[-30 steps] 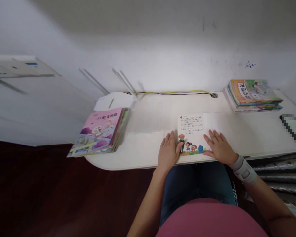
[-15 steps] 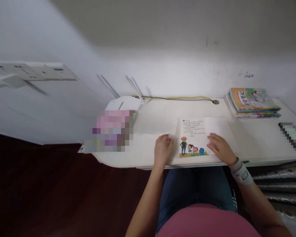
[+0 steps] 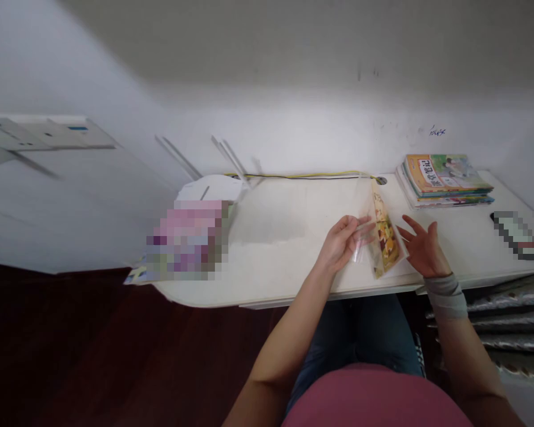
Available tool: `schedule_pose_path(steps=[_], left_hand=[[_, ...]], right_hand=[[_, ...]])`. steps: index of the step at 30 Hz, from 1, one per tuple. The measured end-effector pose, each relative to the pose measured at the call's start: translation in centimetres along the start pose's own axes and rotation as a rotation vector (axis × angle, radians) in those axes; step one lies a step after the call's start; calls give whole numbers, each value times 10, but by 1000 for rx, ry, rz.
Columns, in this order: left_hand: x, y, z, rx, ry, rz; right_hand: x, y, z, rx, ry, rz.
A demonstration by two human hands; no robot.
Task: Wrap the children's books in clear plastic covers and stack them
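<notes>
A thin picture book (image 3: pixel 385 237) stands on edge on the white desk (image 3: pixel 285 237), half folded shut, its colourful cover facing right. My left hand (image 3: pixel 343 242) grips the raised left half, fingers curled round its edge. My right hand (image 3: pixel 422 246) hovers just right of the book with fingers spread, palm turned toward the cover, a grey wrist wrap below it. Whether the right fingertips touch the cover I cannot tell.
A stack of picture books (image 3: pixel 445 178) lies at the desk's back right. A blurred-out pink stack (image 3: pixel 187 240) sits at the left end, a white round object (image 3: pixel 211 188) behind it. A yellow-black cable (image 3: pixel 302 175) runs along the wall. A blurred-out dark object (image 3: pixel 516 234) lies far right.
The book lay open and flat under both hands. My left hand has lifted its left half up and over to the right; my right hand has come off the page and opened.
</notes>
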State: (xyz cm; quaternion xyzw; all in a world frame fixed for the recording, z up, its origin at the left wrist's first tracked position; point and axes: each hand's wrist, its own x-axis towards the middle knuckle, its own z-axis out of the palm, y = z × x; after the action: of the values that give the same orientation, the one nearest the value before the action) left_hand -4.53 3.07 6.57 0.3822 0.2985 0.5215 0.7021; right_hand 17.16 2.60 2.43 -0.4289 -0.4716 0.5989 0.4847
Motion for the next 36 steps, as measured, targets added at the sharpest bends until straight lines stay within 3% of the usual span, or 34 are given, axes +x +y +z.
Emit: schedule_pose_path(steps=[3,6,8,10,12,13,15,17,19,24,27,32,36], left_hand=[[-8,0,-30,327,140,64],[-29,9,-80,917,423,139],[-45,13,-107,1307,580,31],[-58,10,-117,1625,708,-27],[-64,1,-110,1842,777,70],[-63,-6,-102,1906,762,160],[-58,-21,-83,1953,604,307],[-48,-35,-68,1923,369,351],[-38,-46,-63,1850,212,315],[-27,-68,-64,1689,121,221],[-30,-79,-49,1669,48,220],[-28,-83,-18,1703,-130,148],[-24,-77,-7,1833,-113,167]], right_hand=[[-4,4,-21,-115,35,-17],[-10,16,-38,-162,86,-21],[-13,26,-48,-110,125,-5],[-12,36,-55,-90,194,-37],[-10,43,-60,-195,302,-120],[-9,45,-61,-294,351,-157],[-8,47,-59,-531,394,-203],[-10,48,-52,-727,359,-220],[-13,48,-40,-836,311,-237],[-23,43,-12,-865,171,-318],[-29,31,-9,-792,133,-315],[-33,3,-9,-555,178,-304],[-20,-11,10,-628,85,-402]])
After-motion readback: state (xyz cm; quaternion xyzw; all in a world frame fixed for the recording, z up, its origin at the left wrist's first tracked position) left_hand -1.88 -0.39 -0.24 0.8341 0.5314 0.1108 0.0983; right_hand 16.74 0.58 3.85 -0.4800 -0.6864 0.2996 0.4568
